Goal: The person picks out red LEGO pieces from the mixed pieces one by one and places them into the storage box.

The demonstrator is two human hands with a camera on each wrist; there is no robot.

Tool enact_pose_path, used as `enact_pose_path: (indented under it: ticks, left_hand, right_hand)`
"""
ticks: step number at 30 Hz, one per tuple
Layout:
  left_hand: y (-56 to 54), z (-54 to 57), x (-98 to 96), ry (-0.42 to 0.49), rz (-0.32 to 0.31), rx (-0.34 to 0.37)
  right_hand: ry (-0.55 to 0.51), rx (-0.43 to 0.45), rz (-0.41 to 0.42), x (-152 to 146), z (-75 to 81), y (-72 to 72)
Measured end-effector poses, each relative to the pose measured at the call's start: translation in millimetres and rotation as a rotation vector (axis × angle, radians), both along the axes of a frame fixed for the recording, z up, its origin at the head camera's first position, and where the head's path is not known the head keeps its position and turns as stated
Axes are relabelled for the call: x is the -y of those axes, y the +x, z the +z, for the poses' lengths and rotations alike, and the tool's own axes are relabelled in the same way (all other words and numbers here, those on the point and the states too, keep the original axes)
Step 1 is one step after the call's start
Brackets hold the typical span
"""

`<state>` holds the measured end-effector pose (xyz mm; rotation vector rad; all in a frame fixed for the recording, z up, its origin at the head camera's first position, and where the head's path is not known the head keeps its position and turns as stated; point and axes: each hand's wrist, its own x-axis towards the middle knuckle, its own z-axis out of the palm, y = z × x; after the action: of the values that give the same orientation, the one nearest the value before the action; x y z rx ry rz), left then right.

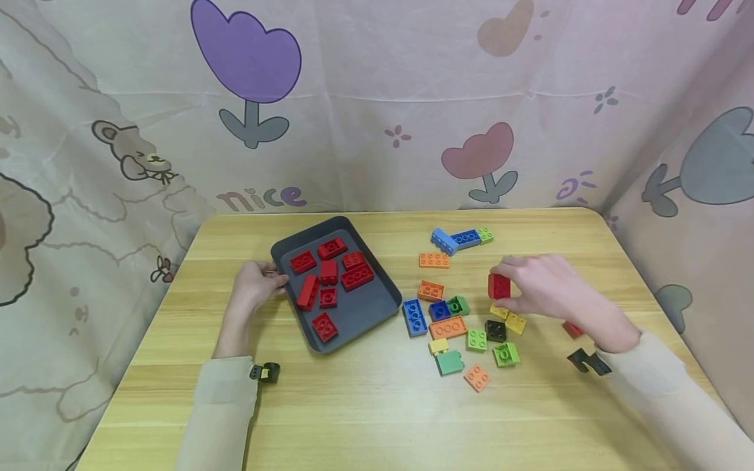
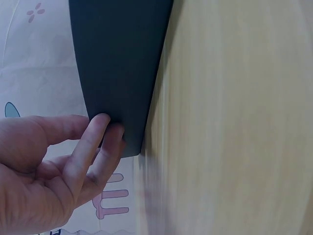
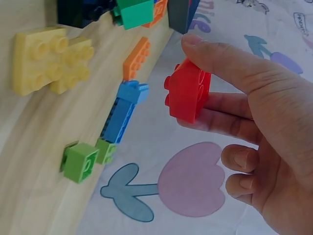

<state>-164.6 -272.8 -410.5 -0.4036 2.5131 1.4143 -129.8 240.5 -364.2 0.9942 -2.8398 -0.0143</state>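
My right hand (image 1: 544,284) pinches a red toy brick (image 3: 188,93) between thumb and fingers, held above the table over the yellow bricks (image 1: 515,322). The brick's studs face away from the palm in the right wrist view. At the left, my left hand (image 1: 254,282) grips the side of a dark grey tray (image 1: 368,320), thumb at the rim and fingers against the outer wall (image 2: 117,63). Several red bricks (image 1: 357,277) lie scattered inside the tray, some on their sides or upside down. Another red brick (image 1: 573,329) lies on the table beneath my right forearm.
Between tray and right hand lie several loose bricks: blue (image 1: 415,318), orange (image 1: 448,327), a black one (image 1: 495,331), light green (image 1: 506,354) and teal (image 1: 449,362). Farther back sit joined-looking blue bricks (image 1: 465,239). A printed curtain (image 1: 365,170) borders the wooden table (image 1: 377,418).
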Motion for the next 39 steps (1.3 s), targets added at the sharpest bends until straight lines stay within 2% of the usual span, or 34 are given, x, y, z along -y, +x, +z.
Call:
enact_pose_path:
  ticks: [14,26,39]
  left_hand:
    - [0.1,-0.1,-0.1,0.000,-0.002,-0.007]
    - [-0.2,0.0,-1.6,0.004,-0.005,-0.003]
    - [-0.5,-0.4,-0.5,0.000,-0.008,-0.002]
  right_hand:
    - [-0.006,-0.043,0.124,33,10.7,-11.2]
    - [-0.038,-0.082,0.237,61,8.0,-25.9]
    - [-0.030,-0.149,0.326,89,10.9,-33.2]
